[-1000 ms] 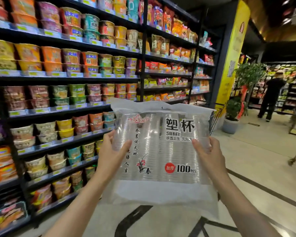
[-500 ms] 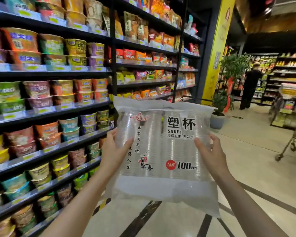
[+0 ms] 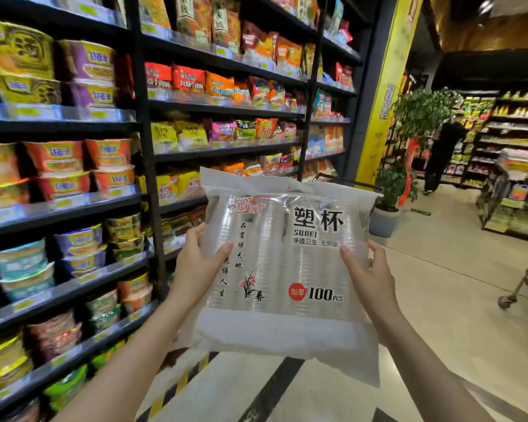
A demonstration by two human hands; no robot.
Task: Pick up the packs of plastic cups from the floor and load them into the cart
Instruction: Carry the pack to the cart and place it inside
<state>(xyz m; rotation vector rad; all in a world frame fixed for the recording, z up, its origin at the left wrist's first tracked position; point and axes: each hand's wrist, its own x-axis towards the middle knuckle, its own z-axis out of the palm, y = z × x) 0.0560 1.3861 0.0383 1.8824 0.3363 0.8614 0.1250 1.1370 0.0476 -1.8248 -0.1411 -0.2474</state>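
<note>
Left hand point(image 3: 195, 266) gripped the left edge of the pack of plastic cups point(image 3: 284, 269), thumb on the front face, fingers wrapped behind it. Right hand point(image 3: 369, 275) gripped the right edge the same way, thumb on the front. Pack was held up at chest height between both hands, clear of the floor point(image 3: 439, 315), printed face toward the camera, roughly upright. Clear bag, stacked clear cups inside, black lettering, red dot with "100 PCS", loose white flap hanging at the bottom.

Just behind the pack's top edge, a dark bar of the cart point(image 3: 345, 180) showed; rest of it was hidden by the pack.

Left side: black shelving point(image 3: 147, 166) full of instant noodle bowls and bagged packets.

Right edge: part of another trolley point(image 3: 521, 284), wheel on the floor.

Farther back: potted plant point(image 3: 390, 196) by a yellow pillar point(image 3: 381, 117), then a person in dark clothes point(image 3: 439, 153) at distant shelves.
</note>
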